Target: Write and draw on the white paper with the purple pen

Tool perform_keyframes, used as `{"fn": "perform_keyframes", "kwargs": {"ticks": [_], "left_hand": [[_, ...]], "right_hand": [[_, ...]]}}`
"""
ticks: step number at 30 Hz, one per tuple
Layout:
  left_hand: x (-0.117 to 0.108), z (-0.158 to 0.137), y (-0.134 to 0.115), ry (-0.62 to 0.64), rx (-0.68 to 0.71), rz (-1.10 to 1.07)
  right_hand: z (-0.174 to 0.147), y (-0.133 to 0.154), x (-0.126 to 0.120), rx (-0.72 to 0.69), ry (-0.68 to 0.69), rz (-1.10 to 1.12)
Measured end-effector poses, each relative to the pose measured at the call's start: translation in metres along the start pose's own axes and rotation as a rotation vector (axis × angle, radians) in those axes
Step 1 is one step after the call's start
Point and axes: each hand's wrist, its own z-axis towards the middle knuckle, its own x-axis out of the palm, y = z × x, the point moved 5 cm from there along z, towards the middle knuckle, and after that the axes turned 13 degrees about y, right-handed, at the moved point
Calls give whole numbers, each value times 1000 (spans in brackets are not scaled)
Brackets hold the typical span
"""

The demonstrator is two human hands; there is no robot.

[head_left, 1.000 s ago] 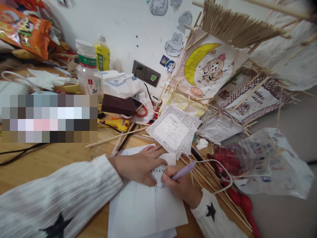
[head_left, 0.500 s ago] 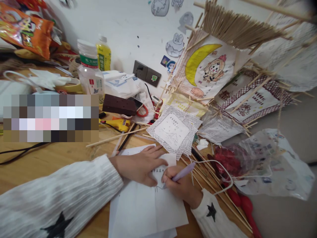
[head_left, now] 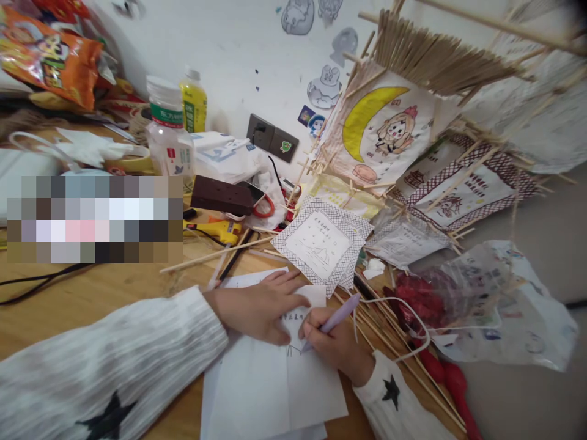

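My right hand [head_left: 337, 339] grips a light purple pen [head_left: 339, 315], its tip down on a white sheet of paper [head_left: 257, 391]. Small dark strokes show on the sheet beside the tip, and a line of handwritten characters sits above them, partly covered by my fingers. My left hand [head_left: 257, 308] lies flat on the paper with its fingers spread, left of the pen. More sheets lie beneath the top one. Just beyond my hands, a square drawing [head_left: 321, 241] with a cross-hatched border leans against other papers.
Thin wooden sticks [head_left: 403, 366] and a white cable [head_left: 424, 327] lie to the right, near a plastic bag [head_left: 518, 311]. A stick-and-paper lantern [head_left: 380, 128] with a yellow moon stands behind. A yellow glue gun [head_left: 222, 231], a dark brown box [head_left: 221, 195] and bottles [head_left: 169, 134] crowd the back left.
The pen tip has shifted slightly, and the strokes by it have grown, with a short line added toward the right. My left hand stays in place.
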Motion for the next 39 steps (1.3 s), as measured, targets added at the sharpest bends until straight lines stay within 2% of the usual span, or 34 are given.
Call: {"fn": "perform_keyframes", "kwargs": {"ticks": [4, 8, 14, 19, 22, 27, 36, 39], "left_hand": [[0, 0, 2, 9, 9, -45], [-2, 0, 1, 12, 12, -69], [0, 0, 2, 40, -7, -52], [0, 0, 3, 23, 0, -46], [0, 0, 2, -4, 8, -48], [1, 0, 2, -27, 4, -46], [3, 1, 4, -18, 16, -36], [3, 0, 4, -37, 25, -49]], "right_hand": [[1, -1, -1, -9, -64, 46], [3, 5, 0, -41, -37, -10], [2, 2, 0, -11, -28, -95], [2, 3, -2, -15, -65, 52], [4, 10, 3, -36, -7, 124], [6, 21, 15, -20, 91, 31], [8, 26, 14, -22, 63, -100], [5, 23, 15, -13, 29, -77]]}}
